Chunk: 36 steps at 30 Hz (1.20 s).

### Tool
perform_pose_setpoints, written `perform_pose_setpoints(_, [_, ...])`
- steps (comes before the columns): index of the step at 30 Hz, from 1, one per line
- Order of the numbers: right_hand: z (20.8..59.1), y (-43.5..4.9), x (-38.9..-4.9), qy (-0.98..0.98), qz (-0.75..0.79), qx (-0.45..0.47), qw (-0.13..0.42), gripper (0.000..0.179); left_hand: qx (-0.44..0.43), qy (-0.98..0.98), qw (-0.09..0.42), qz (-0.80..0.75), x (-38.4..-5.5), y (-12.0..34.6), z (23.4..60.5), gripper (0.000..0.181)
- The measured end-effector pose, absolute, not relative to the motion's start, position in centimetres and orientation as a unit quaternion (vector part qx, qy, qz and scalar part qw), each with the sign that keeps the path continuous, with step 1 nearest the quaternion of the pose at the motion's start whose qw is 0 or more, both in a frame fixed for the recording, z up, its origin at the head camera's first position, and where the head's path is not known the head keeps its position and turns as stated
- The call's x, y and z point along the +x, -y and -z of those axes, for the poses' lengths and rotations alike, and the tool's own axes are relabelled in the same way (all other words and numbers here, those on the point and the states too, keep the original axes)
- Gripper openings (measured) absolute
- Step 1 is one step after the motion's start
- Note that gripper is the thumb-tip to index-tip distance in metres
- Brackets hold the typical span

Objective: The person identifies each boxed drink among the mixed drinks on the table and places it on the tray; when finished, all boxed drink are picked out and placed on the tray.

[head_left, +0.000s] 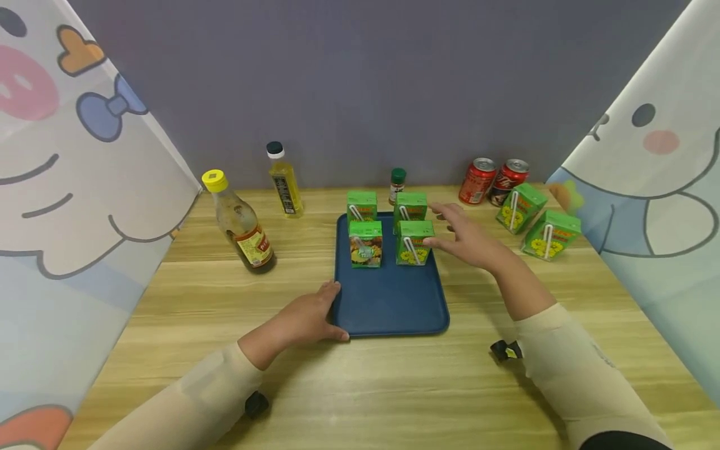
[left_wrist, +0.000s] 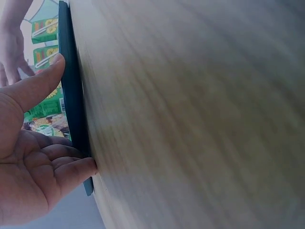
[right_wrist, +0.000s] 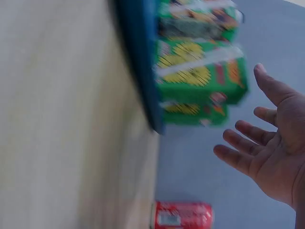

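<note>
A dark blue tray [head_left: 394, 306] lies on the table, bearing several green drink cartons in two rows at its far half. My left hand [head_left: 304, 319] rests against the tray's near left corner, thumb at the front rim and fingers along the left side. My right hand [head_left: 464, 237] hovers at the tray's right side with fingers spread, beside the front right carton [head_left: 413, 250]. In the right wrist view a gap separates that hand [right_wrist: 281, 138] from the nearest carton [right_wrist: 200, 71]; nothing is in its grasp.
Two more cartons [head_left: 551, 237] stand at the right, near two red cans [head_left: 478, 181]. A small green-capped jar [head_left: 397, 186] is behind the tray. On the left are a yellow-capped sauce bottle [head_left: 253, 240] and an oil bottle [head_left: 287, 187]. Printed cloth walls flank the table.
</note>
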State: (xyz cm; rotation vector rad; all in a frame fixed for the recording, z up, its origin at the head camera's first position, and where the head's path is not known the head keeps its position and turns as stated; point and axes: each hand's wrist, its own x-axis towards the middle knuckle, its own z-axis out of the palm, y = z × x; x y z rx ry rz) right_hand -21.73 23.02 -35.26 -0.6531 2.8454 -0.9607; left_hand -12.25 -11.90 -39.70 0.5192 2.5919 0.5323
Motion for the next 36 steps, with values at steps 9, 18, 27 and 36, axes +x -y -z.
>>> perform_pose_setpoints(9, [31.4,-30.4,-20.2,-0.929,0.325,-0.121,-0.127,0.076,0.188,-0.936,0.221,-0.197,-12.1,11.8,39.7,0.106])
perform_pose_setpoints(18, [33.2,-39.5,-19.8,-0.914,0.365,0.061,-0.166,0.092,0.182,-0.937,0.223,-0.196,-12.1,11.9,39.6,0.107])
perform_pose_setpoints(27, [36.6,-43.0,-20.1,-0.921,0.380,0.082,-0.021,0.101,0.188,-0.938,0.223,-0.188,-12.2,11.9,39.7,0.106])
perform_pose_setpoints(36, [37.0,-43.2,-20.0,-0.939,0.336,0.078,-0.011,0.088,0.187,-0.936,0.223,-0.197,-12.2,11.8,39.8,0.106])
